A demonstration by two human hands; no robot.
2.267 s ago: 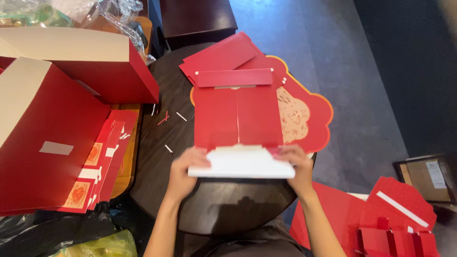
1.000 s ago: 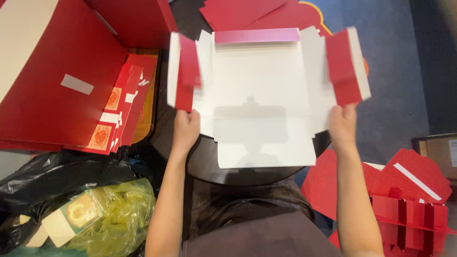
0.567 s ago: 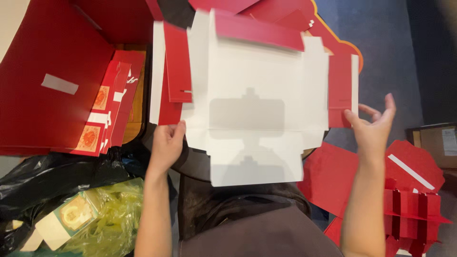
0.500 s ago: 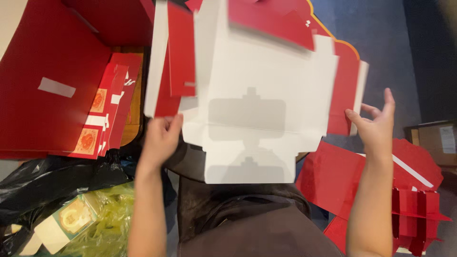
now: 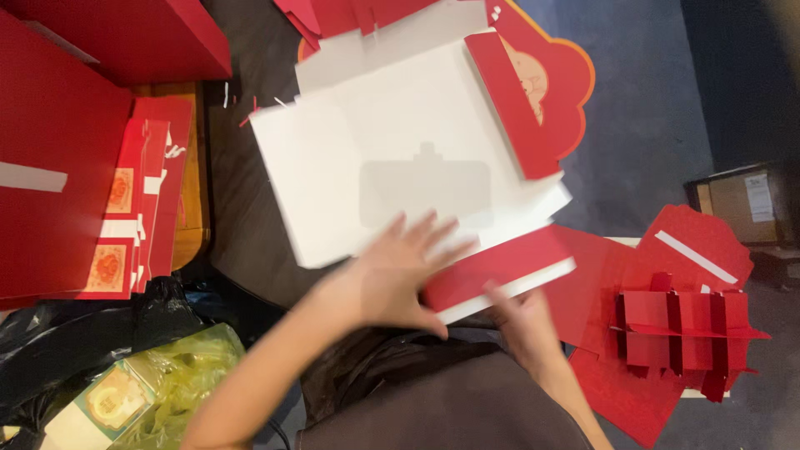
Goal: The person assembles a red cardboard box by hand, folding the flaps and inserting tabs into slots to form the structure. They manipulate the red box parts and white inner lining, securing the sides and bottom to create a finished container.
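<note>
A large flat cardboard box blank [image 5: 367,158], white on the inner face and red on its flaps, lies tilted on the dark round table [image 5: 237,225]. My left hand [image 5: 400,271] lies flat with fingers spread on the white face near the front edge. My right hand [image 5: 521,321] is under the near red flap [image 5: 500,271], which is folded up along the front edge; its fingers touch the flap's white rim. Another red flap [image 5: 512,104] stands folded at the right side.
A stack of red flat cards [image 5: 137,208] and big red boxes [image 5: 58,150] sit at the left. A red divider insert [image 5: 679,325] and red sheets lie at the right on the floor. A yellow-green plastic bag [image 5: 158,392] is at lower left.
The blank has turned and come down onto the table. Both hands left its side edges; the left now presses on the white face and the right lifts the near flap.
</note>
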